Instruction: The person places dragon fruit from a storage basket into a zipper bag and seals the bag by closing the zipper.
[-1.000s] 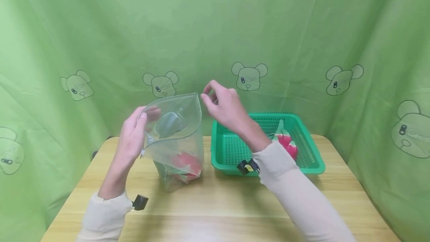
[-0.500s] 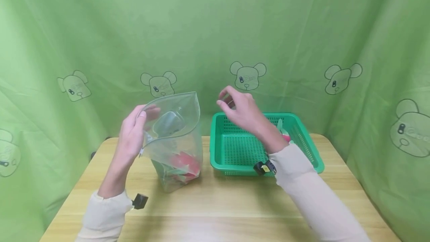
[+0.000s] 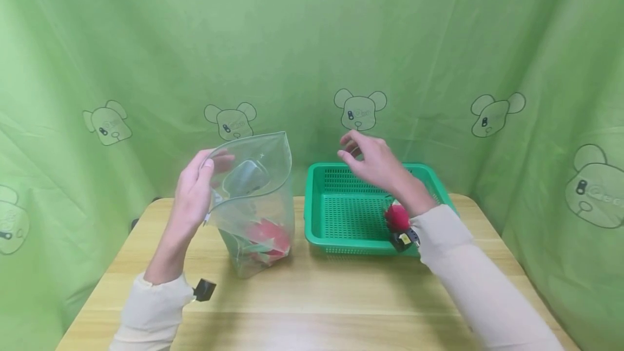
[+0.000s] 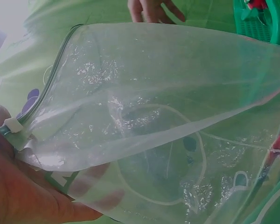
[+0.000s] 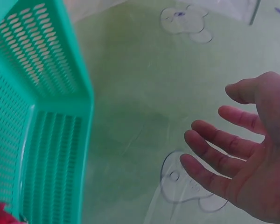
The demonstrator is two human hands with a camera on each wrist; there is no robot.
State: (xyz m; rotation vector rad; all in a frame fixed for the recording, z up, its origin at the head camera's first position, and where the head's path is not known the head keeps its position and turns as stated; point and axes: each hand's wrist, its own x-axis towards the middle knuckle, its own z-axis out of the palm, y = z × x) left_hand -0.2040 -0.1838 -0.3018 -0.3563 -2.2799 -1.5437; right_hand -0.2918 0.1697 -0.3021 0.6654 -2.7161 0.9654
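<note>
Hanging behind bskt [image 3: 341, 244]: grn curtain [image 3: 302, 42]

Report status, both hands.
Left hand grips clear bag, mouth open. Right hand empty, near green basket. Red item visible in each. Right forearm partly hides basket.

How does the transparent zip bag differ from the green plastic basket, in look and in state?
The zip bag is see-through and film-like, whereas the plastic basket is opaque green with slotted walls.
The zip bag stands tall and narrow; the plastic basket is low and wide.
The left hand holds the zip bag at its mouth, but the right hand is apart from the plastic basket.
Both are open at the top and contain red dragon fruit.
</note>
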